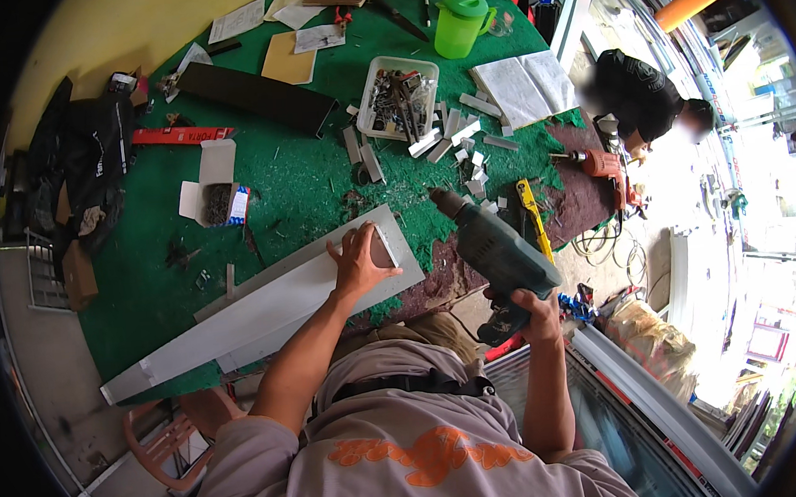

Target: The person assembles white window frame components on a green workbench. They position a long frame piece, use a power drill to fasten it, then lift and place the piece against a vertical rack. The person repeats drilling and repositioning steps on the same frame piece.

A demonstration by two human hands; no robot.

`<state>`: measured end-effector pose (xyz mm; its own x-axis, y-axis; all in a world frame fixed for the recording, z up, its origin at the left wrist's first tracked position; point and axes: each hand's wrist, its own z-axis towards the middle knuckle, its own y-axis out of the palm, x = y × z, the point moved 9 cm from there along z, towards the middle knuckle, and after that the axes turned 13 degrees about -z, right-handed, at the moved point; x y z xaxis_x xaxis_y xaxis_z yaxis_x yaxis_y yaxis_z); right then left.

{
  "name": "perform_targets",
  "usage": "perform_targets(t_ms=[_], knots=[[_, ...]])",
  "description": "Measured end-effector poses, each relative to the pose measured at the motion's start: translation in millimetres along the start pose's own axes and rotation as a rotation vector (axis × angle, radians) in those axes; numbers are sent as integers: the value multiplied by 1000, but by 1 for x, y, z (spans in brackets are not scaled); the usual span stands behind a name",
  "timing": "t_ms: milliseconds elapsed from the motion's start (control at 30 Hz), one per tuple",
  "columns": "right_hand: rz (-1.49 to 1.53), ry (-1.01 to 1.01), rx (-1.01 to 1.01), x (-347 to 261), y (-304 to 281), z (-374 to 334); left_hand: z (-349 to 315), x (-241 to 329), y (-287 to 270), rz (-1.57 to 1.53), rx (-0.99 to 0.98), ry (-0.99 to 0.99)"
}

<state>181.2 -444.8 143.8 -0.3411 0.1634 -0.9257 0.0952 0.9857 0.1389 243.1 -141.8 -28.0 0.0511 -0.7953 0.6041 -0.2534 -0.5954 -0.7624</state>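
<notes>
While the right hand (536,313) grasps a drill (504,249) angled forward-left from it, the left hand (357,267), nearer the white profile (239,327), spreads open-fingered over one end, apparently touching it, the long axis running off to that hand's left.

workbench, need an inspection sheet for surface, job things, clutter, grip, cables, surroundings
Surface: green tabletop, covering ragged toward the right, scattered with small debris
Job's things: white profile along the near side; teal drill to its right
Clutter: metal offcuts, white tray full of hardware, open carton
Grip: left hand spread on the profile's right end; right hand around the drill's handle
Cables: looped cable on the floor, right
Surroundings: another person, bent over, beyond the table's right side
</notes>
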Motion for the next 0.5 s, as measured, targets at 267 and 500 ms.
perform_targets(t_ms=[267,500], knots=[[-285,-12,45,10,7,3,0,-1,0,-19,44,39],[-310,-11,23,15,13,3,0,-2,1,-27,44,49]])
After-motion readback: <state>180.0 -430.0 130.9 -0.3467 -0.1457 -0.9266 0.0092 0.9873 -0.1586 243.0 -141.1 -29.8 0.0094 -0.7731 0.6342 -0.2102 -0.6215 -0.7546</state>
